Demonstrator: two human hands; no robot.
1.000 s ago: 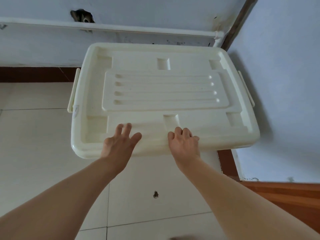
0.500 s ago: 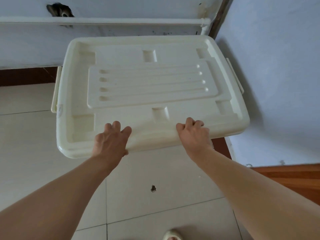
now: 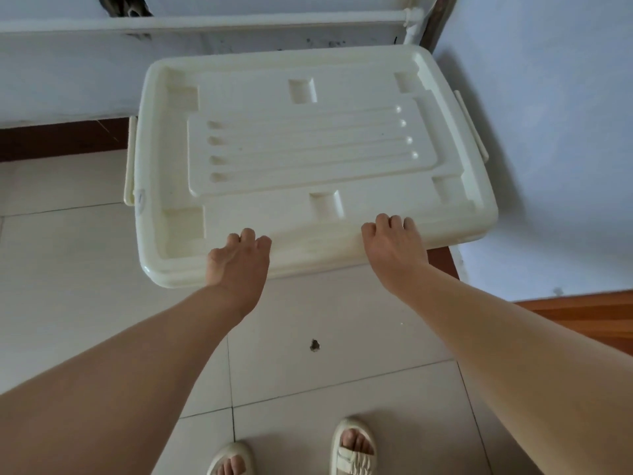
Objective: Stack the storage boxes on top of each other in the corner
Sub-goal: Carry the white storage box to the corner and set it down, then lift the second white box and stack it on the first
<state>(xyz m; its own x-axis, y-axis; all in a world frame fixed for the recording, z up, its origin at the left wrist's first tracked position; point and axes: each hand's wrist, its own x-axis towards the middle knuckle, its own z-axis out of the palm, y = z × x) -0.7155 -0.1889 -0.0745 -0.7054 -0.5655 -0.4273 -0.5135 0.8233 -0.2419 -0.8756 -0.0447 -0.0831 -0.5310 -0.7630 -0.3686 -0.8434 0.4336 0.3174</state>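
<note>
A cream storage box with a ribbed lid (image 3: 308, 149) stands in the corner, its far side near the back wall and its right side near the blue wall. Whatever is under it is hidden by the lid. My left hand (image 3: 239, 262) holds the lid's near rim left of centre, fingers bent over the raised edge. Further right on the same rim, my right hand (image 3: 394, 248) grips with its fingers curled over the edge.
A white pipe (image 3: 239, 20) runs along the back wall above the box. Pale floor tiles (image 3: 68, 269) spread to the left and near me, with a dark chip (image 3: 314, 345). My feet in cream sandals (image 3: 352, 447) stand just behind the box. Brown skirting (image 3: 582, 303) lines the right wall.
My hands have slid apart along the near rim. The left fingers went from spread flat to bent over the edge. The view has tilted down and my feet have come into sight.
</note>
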